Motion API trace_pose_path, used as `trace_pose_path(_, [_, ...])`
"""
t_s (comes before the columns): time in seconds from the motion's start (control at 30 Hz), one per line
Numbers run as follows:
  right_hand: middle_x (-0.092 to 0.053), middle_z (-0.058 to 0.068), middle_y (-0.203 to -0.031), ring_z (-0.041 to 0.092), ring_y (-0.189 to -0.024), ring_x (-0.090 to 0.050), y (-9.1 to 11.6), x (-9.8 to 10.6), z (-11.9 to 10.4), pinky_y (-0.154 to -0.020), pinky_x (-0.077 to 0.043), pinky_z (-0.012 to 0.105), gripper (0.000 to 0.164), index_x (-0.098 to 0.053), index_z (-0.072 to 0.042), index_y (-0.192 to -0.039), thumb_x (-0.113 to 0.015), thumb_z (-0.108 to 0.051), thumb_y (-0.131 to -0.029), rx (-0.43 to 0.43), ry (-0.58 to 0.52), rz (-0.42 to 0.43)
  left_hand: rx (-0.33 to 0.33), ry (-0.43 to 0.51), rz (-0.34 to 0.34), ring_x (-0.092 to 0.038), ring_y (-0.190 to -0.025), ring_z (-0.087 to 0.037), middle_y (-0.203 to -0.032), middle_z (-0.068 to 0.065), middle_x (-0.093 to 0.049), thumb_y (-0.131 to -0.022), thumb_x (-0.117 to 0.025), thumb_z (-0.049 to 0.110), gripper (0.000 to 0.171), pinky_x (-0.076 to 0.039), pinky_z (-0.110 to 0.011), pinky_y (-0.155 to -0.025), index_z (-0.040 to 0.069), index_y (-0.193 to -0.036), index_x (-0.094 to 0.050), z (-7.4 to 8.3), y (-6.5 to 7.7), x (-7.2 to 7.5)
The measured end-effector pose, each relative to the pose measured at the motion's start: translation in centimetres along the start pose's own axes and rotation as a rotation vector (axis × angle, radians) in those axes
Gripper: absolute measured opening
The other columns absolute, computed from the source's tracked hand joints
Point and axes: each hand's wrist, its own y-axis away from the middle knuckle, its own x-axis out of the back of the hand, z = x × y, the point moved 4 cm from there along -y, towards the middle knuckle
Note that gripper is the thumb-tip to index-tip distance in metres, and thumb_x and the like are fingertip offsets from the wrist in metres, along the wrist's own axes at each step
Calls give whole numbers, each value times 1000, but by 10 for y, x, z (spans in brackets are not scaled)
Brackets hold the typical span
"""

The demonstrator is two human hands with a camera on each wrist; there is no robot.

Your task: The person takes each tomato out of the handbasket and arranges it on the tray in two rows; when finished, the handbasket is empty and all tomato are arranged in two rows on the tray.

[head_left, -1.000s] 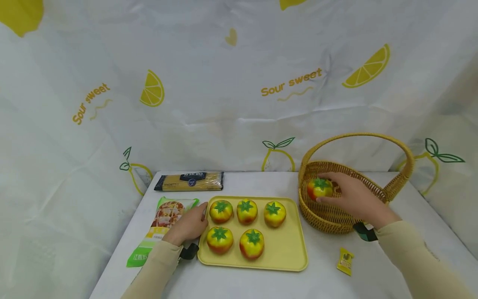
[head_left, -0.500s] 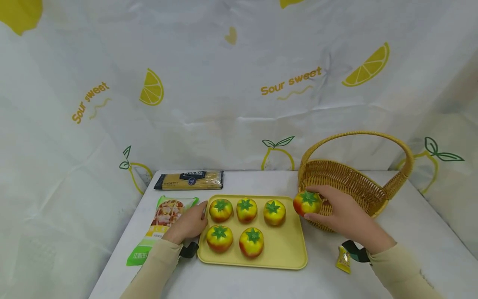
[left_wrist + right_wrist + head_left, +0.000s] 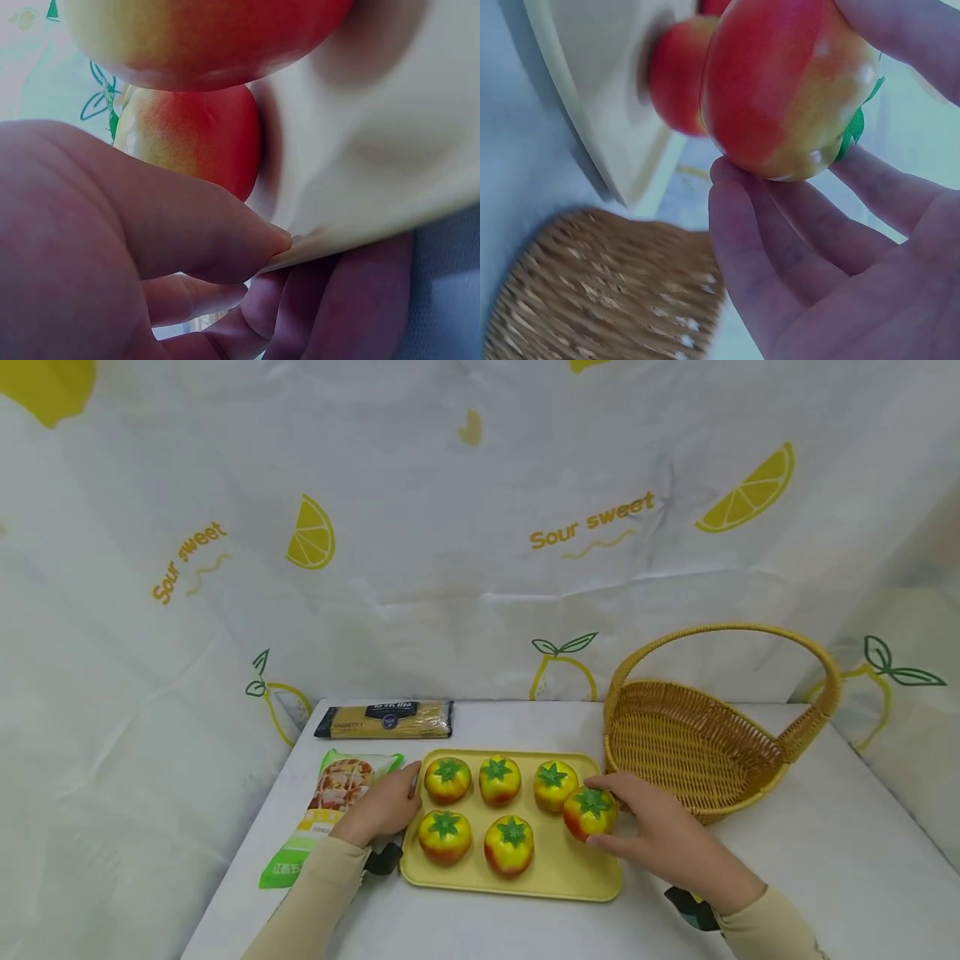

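My right hand holds a red and yellow toy tomato with a green leaf top, between thumb and fingers, above the right part of the yellow tray. In the right wrist view the held tomato is off the tray, with another tomato behind it. My left hand grips the tray's left rim. In the left wrist view its thumb lies on top of the rim and the fingers are beneath. Several more tomatoes sit on the tray in two rows.
A wicker basket with a tall handle stands right of the tray. Behind lies a spaghetti pack. A green and white food bag lies at the left, partly under my left arm. My right wrist mostly covers a small yellow packet.
My right hand has lifted the tomato out of the basket and carried it left and nearer, over the tray. The left hand stays on the tray rim.
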Motion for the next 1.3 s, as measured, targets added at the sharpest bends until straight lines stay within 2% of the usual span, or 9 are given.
trace_pose_path(0.13, [-67,-2,-141,16,-121,-67,1,-12,3,-98,-61,45,67,-64,-21,-143,-91,-44,-86,-13,-20,-33,-7,-7,-10,-60,-93,-21,-101,-5,-66,-106,-60,15,65,-52,-46,-94,2,-166,-39,1,0,-1])
trace_pose_path(0.3, [-69,-5,-139,14,-121,-67,1,-22,5,-97,-60,40,66,-65,-22,-141,-93,-42,-84,-7,3,-49,-6,-6,-14,-59,-88,-19,-95,-4,-63,-106,-59,15,65,-50,-42,-88,2,-166,-39,2,0,-3])
trace_pose_path(0.43, [-69,-4,-139,16,-124,-67,1,-27,5,-101,-59,44,66,-66,-22,-139,-94,-42,-83,-12,30,-61,-5,-5,-15,-58,-83,-19,-91,-4,-62,-106,-59,15,65,-49,-40,-83,2,-167,-38,3,0,-2])
trace_pose_path(0.7, [-69,-3,-137,17,-123,-67,-1,-32,3,-103,-58,46,66,-66,-21,-138,-95,-37,-81,11,38,-92,-6,1,-12,-58,-85,-20,-90,-4,-62,-106,-59,13,65,-49,-42,-89,1,-166,-38,4,2,1])
trace_pose_path(0.97, [-69,-4,-137,16,-122,-67,1,-33,0,-102,-58,45,66,-66,-22,-137,-95,-41,-81,23,34,-94,-17,-15,-8,-56,-77,-20,-82,-5,-58,-106,-58,13,65,-48,-40,-83,1,-166,-38,2,0,0])
trace_pose_path(1.17, [-68,-6,-137,14,-122,-67,0,-35,1,-102,-58,43,67,-66,-22,-138,-95,-40,-81,27,45,-91,-20,-21,-6,-57,-80,-19,-84,-4,-60,-105,-58,13,65,-48,-41,-86,0,-166,-38,2,0,0])
trace_pose_path(1.3, [-68,-4,-140,17,-125,-67,-1,-36,2,-104,-58,46,69,-66,-20,-140,-95,-40,-81,24,45,-96,-10,-13,-7,-57,-81,-19,-86,-5,-60,-105,-58,13,65,-49,-41,-85,0,-166,-38,2,1,1])
